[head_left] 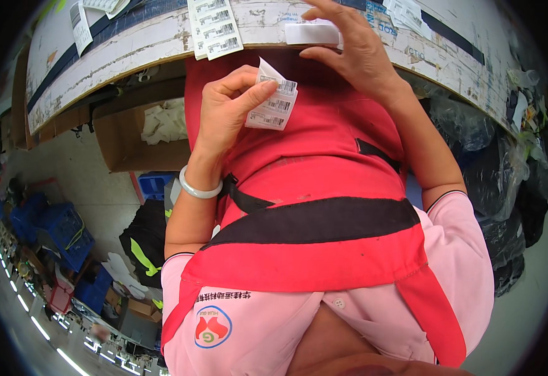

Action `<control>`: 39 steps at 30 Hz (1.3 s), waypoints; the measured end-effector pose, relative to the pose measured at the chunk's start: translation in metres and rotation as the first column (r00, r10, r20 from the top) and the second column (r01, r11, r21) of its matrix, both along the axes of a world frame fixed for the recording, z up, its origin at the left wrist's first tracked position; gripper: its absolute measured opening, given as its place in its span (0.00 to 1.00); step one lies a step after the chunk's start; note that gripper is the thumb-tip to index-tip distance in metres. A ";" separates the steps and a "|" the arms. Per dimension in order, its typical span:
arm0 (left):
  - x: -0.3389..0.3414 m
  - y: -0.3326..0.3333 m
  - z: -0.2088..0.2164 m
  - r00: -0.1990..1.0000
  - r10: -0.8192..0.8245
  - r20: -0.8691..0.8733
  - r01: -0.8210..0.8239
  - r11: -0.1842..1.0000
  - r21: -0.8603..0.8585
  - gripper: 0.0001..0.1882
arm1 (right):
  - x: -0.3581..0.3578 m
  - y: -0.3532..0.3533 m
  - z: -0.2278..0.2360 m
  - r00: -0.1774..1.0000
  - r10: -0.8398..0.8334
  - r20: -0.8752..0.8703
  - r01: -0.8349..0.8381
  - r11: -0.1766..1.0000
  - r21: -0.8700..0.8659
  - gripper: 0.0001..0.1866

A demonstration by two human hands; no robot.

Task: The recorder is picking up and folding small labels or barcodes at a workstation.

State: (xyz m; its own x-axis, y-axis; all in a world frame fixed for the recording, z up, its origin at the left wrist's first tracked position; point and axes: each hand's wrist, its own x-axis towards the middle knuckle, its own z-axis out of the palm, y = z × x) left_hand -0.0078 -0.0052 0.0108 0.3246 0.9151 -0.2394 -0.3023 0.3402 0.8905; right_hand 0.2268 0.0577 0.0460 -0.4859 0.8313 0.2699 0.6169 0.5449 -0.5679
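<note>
A small sheet of white barcode labels point(272, 113) is pinched between the thumb and fingers of my left hand point(227, 103), above my red apron point(311, 144). Its upper corner is folded up to a point. My right hand point(365, 56) is at the table edge, thumb and fingers spread apart. Between them lies a blank white strip point(311, 34) on the tabletop; whether the fingers touch it, I cannot tell. Longer sheets of barcode labels point(214, 28) hang slightly over the edge of the table, left of that strip.
The worn white table point(123, 69) curves across the top. More labels point(81, 28) lie at its left, others point(409, 15) at its right. Below stands a cardboard box point(120, 141) with pale cloth inside. Blue crates point(64, 232) are at left, plastic bags point(493, 169) at right.
</note>
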 end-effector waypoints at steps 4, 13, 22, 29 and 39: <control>0.000 -0.001 0.002 1.000 0.001 0.012 -0.001 1.000 0.004 0.04 | -0.007 0.001 -0.013 0.999 -0.005 0.038 0.006 0.999 -0.035 0.41; -0.002 -0.003 -0.004 1.000 0.007 0.019 -0.007 1.000 0.001 0.04 | -0.008 0.005 -0.025 0.999 -0.043 -0.020 0.042 0.998 -0.040 0.38; -0.001 -0.005 -0.005 1.000 0.010 0.000 -0.010 1.000 -0.012 0.05 | 0.010 0.001 -0.019 0.999 -0.035 -0.040 0.034 0.999 -0.038 0.40; 0.001 -0.002 -0.005 1.000 -0.002 0.011 0.002 1.000 -0.009 0.04 | 0.031 -0.002 -0.024 0.995 -0.099 -0.003 0.097 0.982 -0.159 0.41; 0.001 -0.005 -0.005 1.000 0.010 0.004 -0.010 1.000 -0.010 0.04 | 0.023 0.003 -0.014 0.769 -0.416 -0.485 0.101 0.829 -0.551 0.08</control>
